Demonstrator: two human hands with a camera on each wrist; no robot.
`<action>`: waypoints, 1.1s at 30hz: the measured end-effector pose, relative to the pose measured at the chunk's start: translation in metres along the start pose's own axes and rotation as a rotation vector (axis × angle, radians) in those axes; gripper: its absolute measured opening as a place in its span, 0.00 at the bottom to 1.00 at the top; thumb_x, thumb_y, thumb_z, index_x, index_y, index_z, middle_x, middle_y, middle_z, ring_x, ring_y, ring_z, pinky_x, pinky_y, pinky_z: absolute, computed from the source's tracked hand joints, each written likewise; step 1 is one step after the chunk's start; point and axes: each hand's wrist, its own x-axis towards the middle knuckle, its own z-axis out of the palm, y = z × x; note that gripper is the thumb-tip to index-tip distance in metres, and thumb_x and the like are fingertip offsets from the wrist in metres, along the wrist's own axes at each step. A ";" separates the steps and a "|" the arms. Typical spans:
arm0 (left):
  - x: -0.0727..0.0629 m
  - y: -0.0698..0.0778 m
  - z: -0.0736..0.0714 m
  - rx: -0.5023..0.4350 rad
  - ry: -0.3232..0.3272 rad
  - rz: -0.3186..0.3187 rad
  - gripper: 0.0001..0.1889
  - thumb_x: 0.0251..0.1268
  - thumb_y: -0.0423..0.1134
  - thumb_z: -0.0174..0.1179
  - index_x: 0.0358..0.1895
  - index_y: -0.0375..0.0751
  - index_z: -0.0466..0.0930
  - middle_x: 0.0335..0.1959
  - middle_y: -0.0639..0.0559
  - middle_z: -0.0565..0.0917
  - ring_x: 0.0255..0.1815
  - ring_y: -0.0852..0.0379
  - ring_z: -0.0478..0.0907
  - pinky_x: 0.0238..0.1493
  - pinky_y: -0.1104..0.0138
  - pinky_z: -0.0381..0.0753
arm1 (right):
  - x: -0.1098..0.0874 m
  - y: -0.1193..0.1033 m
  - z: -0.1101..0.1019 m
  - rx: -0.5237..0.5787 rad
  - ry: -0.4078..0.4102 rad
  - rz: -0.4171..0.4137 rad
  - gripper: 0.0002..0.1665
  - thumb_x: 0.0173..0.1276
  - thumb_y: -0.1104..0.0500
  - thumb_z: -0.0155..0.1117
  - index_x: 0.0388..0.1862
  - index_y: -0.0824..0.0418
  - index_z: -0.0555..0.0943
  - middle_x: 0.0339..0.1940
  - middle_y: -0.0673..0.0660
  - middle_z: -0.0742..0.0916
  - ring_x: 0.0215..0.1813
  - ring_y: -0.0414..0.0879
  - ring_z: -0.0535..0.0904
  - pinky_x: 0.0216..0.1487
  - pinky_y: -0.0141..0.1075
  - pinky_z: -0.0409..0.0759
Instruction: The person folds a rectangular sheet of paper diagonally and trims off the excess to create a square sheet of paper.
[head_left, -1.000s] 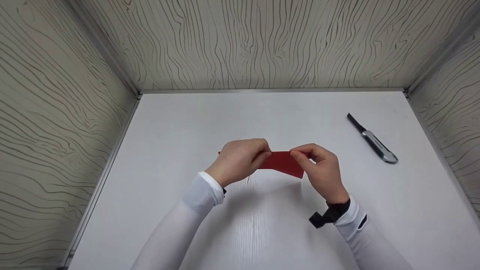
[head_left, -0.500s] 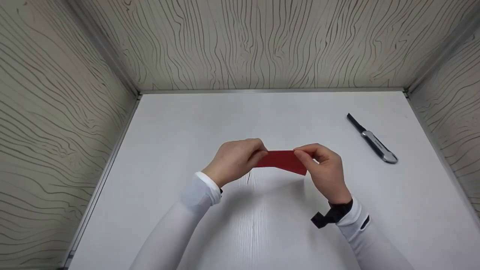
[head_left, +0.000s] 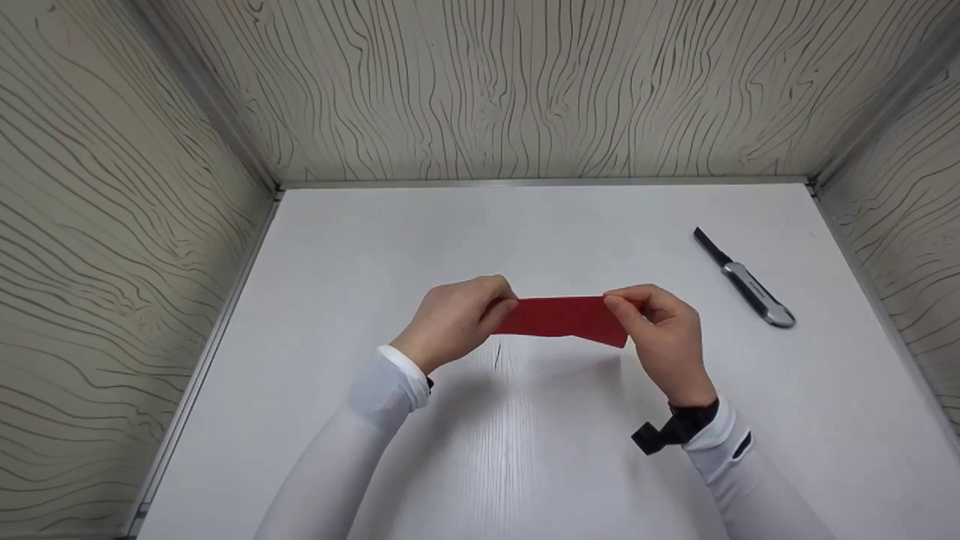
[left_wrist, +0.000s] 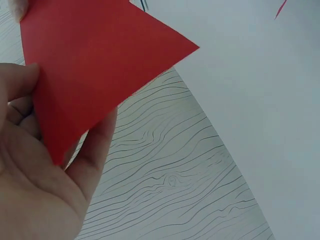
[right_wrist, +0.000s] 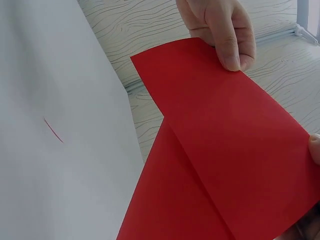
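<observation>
Both hands hold a folded sheet of red paper [head_left: 555,316] above the white table. My left hand [head_left: 459,319] pinches its upper edge towards the left, thumb in front. Near the right end of that edge, thumb and fingers of my right hand [head_left: 660,334] pinch the paper. Two overlapping layers of the red paper [right_wrist: 225,130] show in the right wrist view, the front one ending in a straight slanting edge. In the left wrist view, the left hand [left_wrist: 45,165] has its fingers behind the red paper [left_wrist: 95,60], and a pointed corner sticks out to the right.
A utility knife [head_left: 756,292] with a grey and black handle lies on the white table [head_left: 375,240] at the right, its dark end pointing away. A thin red sliver or mark [right_wrist: 53,130] shows on the table below the paper. Patterned walls [head_left: 495,90] enclose the back and sides.
My hands have moved apart along the paper's upper edge, left hand leftwards and right hand rightwards. More of the red paper shows between them. The knife has stayed in place.
</observation>
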 end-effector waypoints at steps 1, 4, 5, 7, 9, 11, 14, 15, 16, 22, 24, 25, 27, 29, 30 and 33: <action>0.000 -0.001 0.000 0.005 0.001 0.002 0.05 0.78 0.43 0.57 0.44 0.54 0.84 0.34 0.67 0.83 0.30 0.68 0.76 0.37 0.66 0.79 | 0.000 0.000 -0.001 0.000 0.003 0.000 0.06 0.69 0.66 0.70 0.43 0.60 0.90 0.38 0.56 0.90 0.38 0.54 0.84 0.38 0.33 0.83; -0.001 -0.003 0.000 0.005 -0.006 0.007 0.06 0.78 0.44 0.57 0.45 0.54 0.84 0.34 0.66 0.83 0.31 0.67 0.77 0.38 0.66 0.79 | 0.000 0.000 -0.002 0.000 -0.002 -0.003 0.05 0.70 0.65 0.70 0.43 0.60 0.90 0.38 0.56 0.90 0.37 0.53 0.84 0.38 0.33 0.83; -0.001 -0.003 0.000 0.001 -0.008 0.004 0.06 0.78 0.44 0.57 0.45 0.54 0.84 0.35 0.67 0.83 0.31 0.68 0.77 0.38 0.66 0.79 | 0.000 0.000 -0.002 0.005 -0.002 -0.005 0.05 0.70 0.65 0.70 0.43 0.60 0.90 0.38 0.57 0.90 0.37 0.53 0.84 0.38 0.34 0.84; -0.002 -0.005 -0.001 -0.015 -0.012 -0.013 0.06 0.78 0.44 0.57 0.46 0.54 0.84 0.35 0.67 0.83 0.32 0.68 0.77 0.39 0.66 0.79 | 0.000 0.001 -0.004 0.023 0.011 -0.004 0.05 0.70 0.65 0.71 0.43 0.62 0.90 0.38 0.59 0.90 0.37 0.53 0.84 0.38 0.34 0.84; -0.005 -0.007 -0.002 -0.029 -0.013 -0.036 0.06 0.78 0.44 0.57 0.46 0.54 0.84 0.35 0.67 0.83 0.32 0.69 0.77 0.39 0.67 0.79 | 0.001 0.001 -0.006 0.044 0.028 0.002 0.05 0.69 0.66 0.71 0.43 0.64 0.89 0.38 0.62 0.90 0.36 0.54 0.85 0.38 0.34 0.84; -0.007 -0.010 -0.004 -0.031 -0.010 -0.052 0.06 0.78 0.44 0.57 0.46 0.54 0.84 0.34 0.68 0.82 0.31 0.68 0.77 0.39 0.67 0.79 | 0.002 0.002 -0.008 0.061 0.038 0.009 0.05 0.69 0.66 0.71 0.42 0.65 0.89 0.38 0.64 0.90 0.36 0.54 0.85 0.37 0.34 0.84; -0.009 -0.013 -0.005 -0.044 -0.015 -0.067 0.06 0.78 0.43 0.57 0.46 0.54 0.84 0.32 0.67 0.81 0.31 0.68 0.77 0.38 0.67 0.79 | 0.002 0.003 -0.010 0.069 0.043 0.018 0.05 0.68 0.66 0.71 0.42 0.66 0.89 0.37 0.65 0.89 0.35 0.54 0.85 0.37 0.34 0.84; -0.009 -0.013 -0.005 -0.049 -0.017 -0.071 0.06 0.78 0.44 0.57 0.47 0.54 0.84 0.32 0.67 0.81 0.31 0.68 0.77 0.39 0.67 0.79 | 0.002 0.003 -0.011 0.065 0.041 0.018 0.05 0.69 0.66 0.71 0.42 0.65 0.89 0.37 0.64 0.89 0.36 0.54 0.85 0.37 0.34 0.84; -0.010 -0.014 -0.005 -0.054 -0.017 -0.078 0.06 0.78 0.44 0.57 0.47 0.54 0.84 0.33 0.67 0.82 0.32 0.68 0.77 0.39 0.67 0.79 | 0.002 0.003 -0.011 0.059 0.041 0.018 0.05 0.69 0.65 0.71 0.42 0.65 0.89 0.37 0.64 0.90 0.36 0.54 0.85 0.37 0.34 0.84; -0.013 -0.018 -0.005 -0.081 0.000 -0.121 0.07 0.78 0.45 0.58 0.49 0.53 0.84 0.42 0.65 0.85 0.36 0.66 0.79 0.42 0.66 0.80 | 0.001 0.003 -0.014 0.038 0.065 0.037 0.06 0.69 0.65 0.71 0.43 0.65 0.89 0.38 0.63 0.90 0.37 0.54 0.85 0.38 0.35 0.85; -0.014 -0.020 -0.006 -0.098 0.006 -0.123 0.07 0.77 0.45 0.59 0.49 0.53 0.84 0.43 0.66 0.85 0.39 0.66 0.80 0.43 0.66 0.80 | 0.001 0.003 -0.015 0.036 0.063 0.049 0.06 0.70 0.64 0.71 0.43 0.65 0.89 0.38 0.62 0.90 0.37 0.54 0.85 0.38 0.35 0.85; -0.015 -0.020 -0.006 -0.114 0.010 -0.127 0.06 0.77 0.46 0.60 0.48 0.54 0.85 0.42 0.66 0.85 0.40 0.66 0.81 0.44 0.66 0.80 | 0.001 0.003 -0.016 0.033 0.059 0.053 0.07 0.70 0.64 0.71 0.44 0.64 0.89 0.38 0.62 0.90 0.37 0.54 0.85 0.38 0.35 0.85; -0.015 -0.022 -0.006 -0.155 0.022 -0.140 0.05 0.76 0.46 0.62 0.46 0.56 0.85 0.41 0.69 0.85 0.42 0.67 0.81 0.44 0.65 0.80 | 0.000 0.002 -0.017 0.024 0.048 0.065 0.08 0.71 0.62 0.70 0.45 0.65 0.88 0.39 0.62 0.90 0.38 0.54 0.85 0.39 0.35 0.85; -0.016 -0.024 -0.005 -0.212 0.039 -0.159 0.03 0.73 0.48 0.64 0.42 0.57 0.84 0.39 0.71 0.85 0.43 0.68 0.82 0.45 0.65 0.80 | 0.000 0.002 -0.018 0.016 0.043 0.075 0.09 0.71 0.61 0.70 0.46 0.66 0.88 0.40 0.63 0.90 0.38 0.54 0.85 0.39 0.35 0.86; -0.016 -0.024 -0.005 -0.248 0.049 -0.174 0.03 0.72 0.48 0.65 0.40 0.57 0.84 0.38 0.72 0.85 0.43 0.68 0.82 0.45 0.64 0.80 | 0.000 0.002 -0.019 0.014 0.040 0.081 0.10 0.72 0.61 0.70 0.46 0.66 0.88 0.40 0.63 0.89 0.38 0.55 0.85 0.39 0.35 0.86; -0.016 -0.026 -0.003 -0.335 0.075 -0.210 0.05 0.69 0.49 0.68 0.35 0.58 0.83 0.35 0.73 0.85 0.41 0.67 0.82 0.44 0.62 0.81 | -0.001 0.003 -0.021 0.003 0.033 0.101 0.11 0.72 0.58 0.70 0.47 0.65 0.88 0.40 0.63 0.89 0.38 0.56 0.84 0.36 0.36 0.85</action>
